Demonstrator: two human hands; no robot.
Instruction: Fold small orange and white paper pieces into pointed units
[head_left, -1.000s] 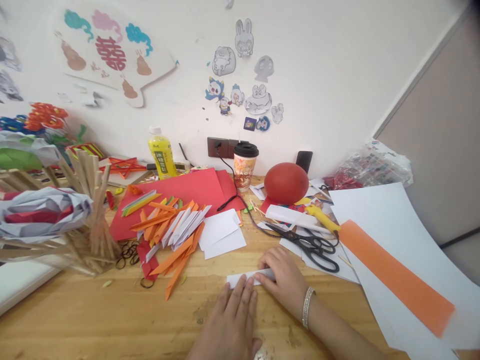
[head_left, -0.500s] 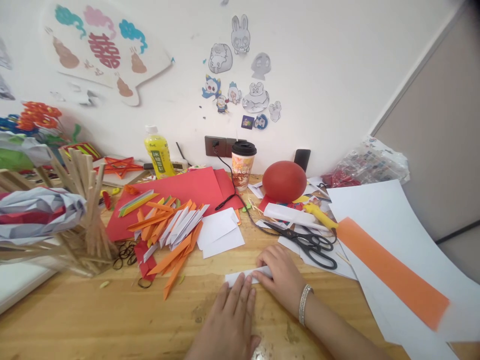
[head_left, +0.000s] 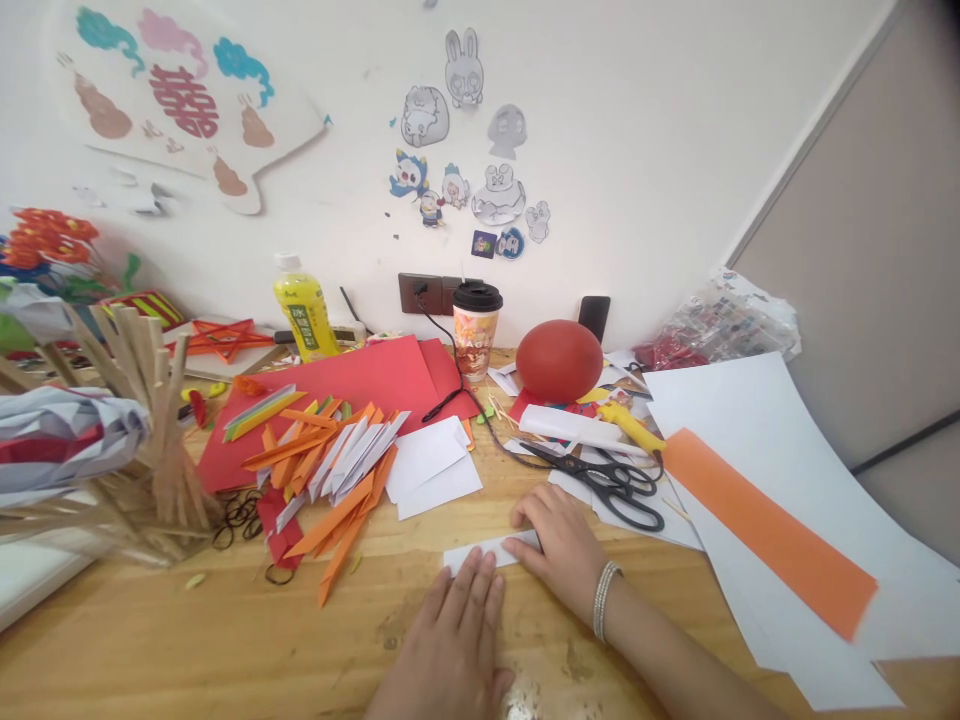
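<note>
A folded strip of white paper (head_left: 480,553) lies flat on the wooden table in front of me. My left hand (head_left: 459,625) rests on its near edge, fingers stretched out and laid flat. At the strip's right end, my right hand (head_left: 559,545) has its fingers curled, with thumb and forefinger gripping the paper. A few white paper rectangles (head_left: 435,470) lie just beyond the strip. To their left is a heap of folded orange and white paper pieces (head_left: 345,460). Black-handled scissors (head_left: 600,480) lie beyond my right hand.
Red paper sheets (head_left: 360,375), a yellow drink bottle (head_left: 306,310), a lidded cup (head_left: 475,335) and a red balloon (head_left: 559,360) stand along the wall. A bundle of wooden sticks (head_left: 161,440) is at left. Large white sheets (head_left: 742,440) with an orange strip (head_left: 772,530) cover the right.
The view has shifted slightly, so everything sits a little further left. My left fingers have slid slightly toward me on the paper strip; my right hand keeps its hold.
</note>
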